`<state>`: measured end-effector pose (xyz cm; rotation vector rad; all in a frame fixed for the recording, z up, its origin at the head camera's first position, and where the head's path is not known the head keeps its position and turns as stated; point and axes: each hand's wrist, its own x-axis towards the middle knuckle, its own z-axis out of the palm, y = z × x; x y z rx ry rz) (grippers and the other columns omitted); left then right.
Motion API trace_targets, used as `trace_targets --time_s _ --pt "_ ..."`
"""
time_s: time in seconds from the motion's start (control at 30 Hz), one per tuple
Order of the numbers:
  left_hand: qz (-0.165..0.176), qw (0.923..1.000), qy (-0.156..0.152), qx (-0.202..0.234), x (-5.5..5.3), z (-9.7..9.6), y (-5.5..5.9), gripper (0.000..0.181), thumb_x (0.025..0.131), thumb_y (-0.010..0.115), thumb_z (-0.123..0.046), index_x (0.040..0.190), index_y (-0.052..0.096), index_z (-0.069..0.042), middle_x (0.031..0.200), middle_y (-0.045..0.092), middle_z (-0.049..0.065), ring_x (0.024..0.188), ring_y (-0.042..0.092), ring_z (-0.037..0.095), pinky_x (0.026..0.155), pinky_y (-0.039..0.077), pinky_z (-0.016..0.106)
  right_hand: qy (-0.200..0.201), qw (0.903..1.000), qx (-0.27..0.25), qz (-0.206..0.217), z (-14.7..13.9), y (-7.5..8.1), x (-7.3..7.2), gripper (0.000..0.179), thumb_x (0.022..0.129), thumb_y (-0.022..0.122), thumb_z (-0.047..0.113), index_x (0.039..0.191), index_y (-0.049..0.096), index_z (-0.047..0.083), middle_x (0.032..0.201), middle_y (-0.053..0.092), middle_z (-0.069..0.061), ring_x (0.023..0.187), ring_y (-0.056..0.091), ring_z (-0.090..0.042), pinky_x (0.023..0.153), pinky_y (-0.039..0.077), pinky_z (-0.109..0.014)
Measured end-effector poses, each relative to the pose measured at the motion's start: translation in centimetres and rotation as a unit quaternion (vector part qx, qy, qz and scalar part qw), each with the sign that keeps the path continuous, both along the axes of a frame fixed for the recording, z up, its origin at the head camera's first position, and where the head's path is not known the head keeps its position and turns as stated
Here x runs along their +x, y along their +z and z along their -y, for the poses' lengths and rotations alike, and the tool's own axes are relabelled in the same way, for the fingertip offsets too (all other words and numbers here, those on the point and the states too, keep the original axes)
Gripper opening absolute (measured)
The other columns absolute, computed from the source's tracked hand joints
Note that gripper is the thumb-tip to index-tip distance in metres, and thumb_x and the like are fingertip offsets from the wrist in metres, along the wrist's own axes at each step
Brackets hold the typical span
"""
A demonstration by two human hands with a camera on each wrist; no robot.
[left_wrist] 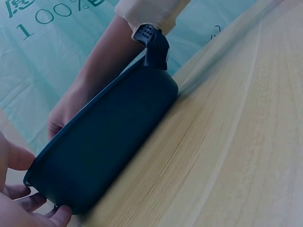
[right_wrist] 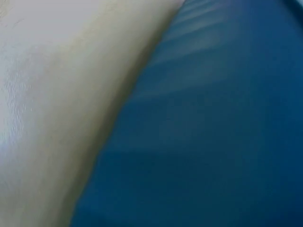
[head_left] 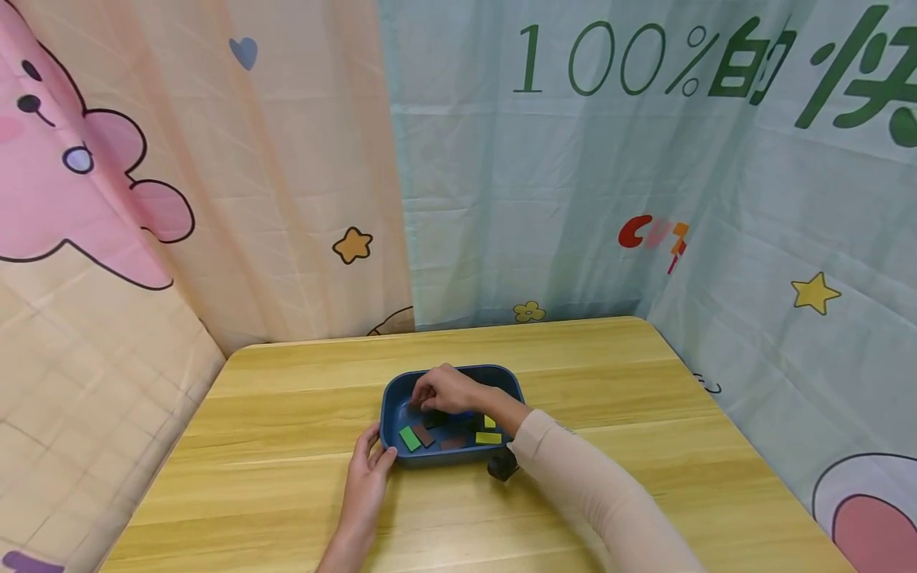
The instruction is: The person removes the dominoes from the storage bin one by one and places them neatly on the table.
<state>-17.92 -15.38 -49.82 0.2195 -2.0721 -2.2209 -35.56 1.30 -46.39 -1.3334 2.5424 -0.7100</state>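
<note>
A dark blue plastic bin (head_left: 458, 457) with rounded corners stands on the wooden table. My left hand (head_left: 368, 469) grips its near left corner; in the left wrist view the fingers (left_wrist: 61, 215) bend against the outer wall. My right hand (head_left: 451, 390) reaches down inside, near the far left, its bent fingers pinching a small blurred brown block (head_left: 414, 406). Other small blocks lie on the bin floor: a green block (head_left: 410, 438), a brown block (head_left: 423, 435) and a yellow block (head_left: 489, 438). The right forearm hides part of the bin. The right wrist view shows the bin wall (right_wrist: 199, 132) close up.
A black wrist camera (head_left: 502, 465) hangs under the right wrist beside the bin's near right corner. The wooden table (head_left: 301, 430) extends around the bin. Printed curtains (head_left: 516, 199) hang behind the table and along both sides.
</note>
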Motion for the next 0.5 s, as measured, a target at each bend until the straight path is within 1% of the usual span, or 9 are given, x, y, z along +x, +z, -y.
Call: trace_targets --time_s 0.2,0.4,0.5 --pt "0.000 1.0000 0.006 -0.003 -0.1 -0.1 0.0 0.053 0.108 0.045 -0.001 0.158 0.028 0.003 0.162 0.023 0.028 0.146 0.032 0.048 0.118 0.032 0.056 -0.018 0.9998 -0.008 0.005 -1.0 1.2 0.1 0.011 0.096 0.073 0.006 0.106 0.075 0.011 0.092 0.069 0.006 0.082 0.062 -0.005 0.077 0.054 -0.019" --pt "0.000 0.9999 0.009 -0.007 -0.1 -0.1 0.0 0.053 0.108 0.045 -0.001 0.158 0.028 0.003 0.162 0.023 0.028 0.146 0.032 0.049 0.117 0.031 0.056 -0.032 0.9993 -0.017 -0.011 -2.6 2.0 0.1 0.008 0.095 0.073 0.006 0.100 0.072 0.012 0.087 0.066 0.008 0.081 0.062 -0.007 0.077 0.054 -0.022" --pt "0.000 0.9999 0.008 -0.006 -0.1 -0.2 0.0 0.053 0.108 0.045 -0.001 0.158 0.028 0.003 0.162 0.023 0.028 0.146 0.031 0.049 0.117 0.031 0.056 -0.044 0.9987 -0.021 -0.012 -3.6 2.3 0.0 0.008 0.094 0.073 0.006 0.099 0.070 0.012 0.085 0.064 0.008 0.079 0.059 -0.009 0.076 0.053 -0.023"
